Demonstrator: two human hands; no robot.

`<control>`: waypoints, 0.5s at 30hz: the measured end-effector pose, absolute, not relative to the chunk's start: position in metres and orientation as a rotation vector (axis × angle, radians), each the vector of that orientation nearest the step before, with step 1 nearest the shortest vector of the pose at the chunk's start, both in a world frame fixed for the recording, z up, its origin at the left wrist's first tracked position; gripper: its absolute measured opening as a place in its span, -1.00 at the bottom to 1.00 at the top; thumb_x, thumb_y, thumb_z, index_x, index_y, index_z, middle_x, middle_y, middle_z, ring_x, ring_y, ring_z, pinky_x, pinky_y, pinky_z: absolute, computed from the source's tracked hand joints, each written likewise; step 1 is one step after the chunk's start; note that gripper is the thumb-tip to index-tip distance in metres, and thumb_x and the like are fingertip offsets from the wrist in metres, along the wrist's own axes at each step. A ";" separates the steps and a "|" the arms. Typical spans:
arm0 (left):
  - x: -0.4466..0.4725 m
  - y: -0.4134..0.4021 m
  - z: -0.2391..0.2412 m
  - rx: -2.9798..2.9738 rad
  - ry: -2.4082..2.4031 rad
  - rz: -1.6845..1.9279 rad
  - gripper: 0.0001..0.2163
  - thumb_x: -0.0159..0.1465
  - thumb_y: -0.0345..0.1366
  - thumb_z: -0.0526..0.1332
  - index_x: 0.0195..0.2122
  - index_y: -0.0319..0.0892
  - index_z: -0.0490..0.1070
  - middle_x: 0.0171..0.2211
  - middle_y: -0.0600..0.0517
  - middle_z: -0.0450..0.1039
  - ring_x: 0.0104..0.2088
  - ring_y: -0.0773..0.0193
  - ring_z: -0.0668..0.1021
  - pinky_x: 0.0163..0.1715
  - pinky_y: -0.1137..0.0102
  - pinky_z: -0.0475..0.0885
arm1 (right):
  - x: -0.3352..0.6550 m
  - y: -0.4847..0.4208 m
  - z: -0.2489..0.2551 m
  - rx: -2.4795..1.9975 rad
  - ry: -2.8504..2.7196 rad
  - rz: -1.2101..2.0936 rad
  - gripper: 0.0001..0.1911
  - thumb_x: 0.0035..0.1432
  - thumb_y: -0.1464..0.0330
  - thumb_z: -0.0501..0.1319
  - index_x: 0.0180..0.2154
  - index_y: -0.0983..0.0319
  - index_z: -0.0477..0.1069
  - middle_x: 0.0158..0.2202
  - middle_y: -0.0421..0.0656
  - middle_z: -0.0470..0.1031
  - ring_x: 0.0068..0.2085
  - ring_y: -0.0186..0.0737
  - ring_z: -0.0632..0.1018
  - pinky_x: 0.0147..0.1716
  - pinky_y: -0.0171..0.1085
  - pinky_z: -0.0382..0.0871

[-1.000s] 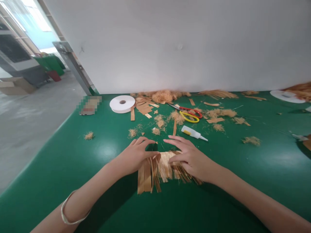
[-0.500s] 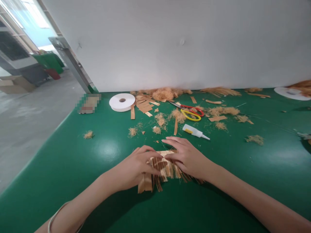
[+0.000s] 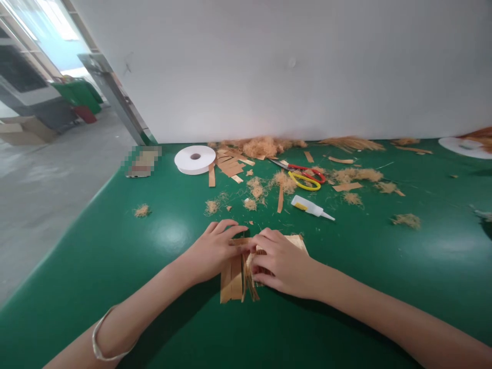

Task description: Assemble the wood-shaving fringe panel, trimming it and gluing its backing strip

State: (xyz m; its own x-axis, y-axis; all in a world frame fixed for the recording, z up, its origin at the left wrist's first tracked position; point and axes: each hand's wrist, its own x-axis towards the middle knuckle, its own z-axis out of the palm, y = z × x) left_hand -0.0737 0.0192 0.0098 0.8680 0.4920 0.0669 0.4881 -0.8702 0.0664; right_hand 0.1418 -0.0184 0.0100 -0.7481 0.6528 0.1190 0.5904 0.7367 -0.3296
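A tan, paper-like strip with a fringed lower edge (image 3: 231, 282) lies on the green tabletop between my hands. My left hand (image 3: 217, 251) holds its top band at the left, thumb and forefinger closed at the edge. On the right, my right hand (image 3: 286, 264) has its fingers curled over the fringe, gripping some of the strands and covering much of that half. A pale piece of the strip's upper edge shows behind the knuckles. Just beyond the hands lies a white glue bottle (image 3: 309, 206) with a thin nozzle, on its side.
Scissors (image 3: 305, 179) with red and yellow handles lie behind the bottle. A white tape roll (image 3: 195, 160) sits at the back left beside cut tan strips (image 3: 230, 166). Tangled fibre tufts (image 3: 265, 147) are scattered toward the white wall. A blurred-out flat object (image 3: 142, 161) lies near the left edge.
My right hand has curled and come down over the fringe, whose right part has gathered under it. My left hand has shifted slightly up and left along the top edge.
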 end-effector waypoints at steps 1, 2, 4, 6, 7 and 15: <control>-0.074 0.019 0.009 2.992 0.784 0.128 -0.69 0.30 -0.42 0.02 0.01 -0.02 0.37 0.15 -0.06 0.22 0.13 -0.02 0.20 -0.02 0.07 0.25 | 0.141 -0.020 0.010 -0.999 -2.717 0.414 -0.78 0.21 0.30 0.10 -0.36 0.24 0.47 -0.22 -0.07 0.36 -0.15 -0.15 0.28 -0.17 -0.14 0.20; -0.074 0.019 0.009 2.991 0.782 0.128 -0.69 0.30 -0.42 0.02 0.01 -0.02 0.37 0.15 -0.06 0.22 0.13 -0.02 0.20 -0.02 0.07 0.25 | 0.141 -0.022 0.010 -1.004 -2.719 0.439 -0.77 0.23 0.32 0.08 -0.37 0.24 0.46 -0.22 -0.07 0.36 -0.16 -0.16 0.28 -0.16 -0.14 0.20; -0.074 0.020 0.008 2.987 0.781 0.130 -0.68 0.30 -0.43 0.02 0.02 -0.02 0.36 0.14 -0.07 0.23 0.12 -0.03 0.20 -0.03 0.07 0.25 | 0.141 -0.027 0.014 -0.978 -2.712 0.538 -0.78 0.22 0.33 0.09 -0.39 0.23 0.46 -0.25 -0.10 0.36 -0.17 -0.19 0.29 -0.13 -0.15 0.20; -0.075 0.020 0.007 2.982 0.786 0.139 -0.65 0.28 -0.46 0.03 0.03 -0.01 0.35 0.14 -0.08 0.23 0.12 -0.02 0.21 -0.04 0.07 0.25 | 0.143 -0.033 0.020 -0.926 -2.687 0.687 -0.80 0.20 0.31 0.13 -0.42 0.22 0.46 -0.28 -0.13 0.35 -0.16 -0.22 0.30 -0.08 -0.18 0.19; -0.075 0.020 0.007 2.979 0.789 0.145 -0.63 0.27 -0.49 0.03 0.04 -0.01 0.35 0.14 -0.07 0.24 0.12 -0.02 0.21 -0.03 0.08 0.25 | 0.144 -0.036 0.024 -0.913 -2.665 0.763 -0.82 0.18 0.32 0.16 -0.43 0.22 0.45 -0.29 -0.15 0.34 -0.16 -0.24 0.31 -0.06 -0.19 0.18; -0.076 0.021 0.005 2.938 0.775 0.177 -0.61 0.25 -0.48 0.06 0.07 0.00 0.34 0.12 -0.10 0.26 0.11 -0.02 0.22 -0.04 0.07 0.26 | 0.171 -0.004 0.051 -1.057 -2.323 0.938 -0.82 0.17 0.27 0.13 -0.43 0.21 0.37 -0.27 -0.14 0.42 -0.14 -0.22 0.38 -0.11 -0.20 0.26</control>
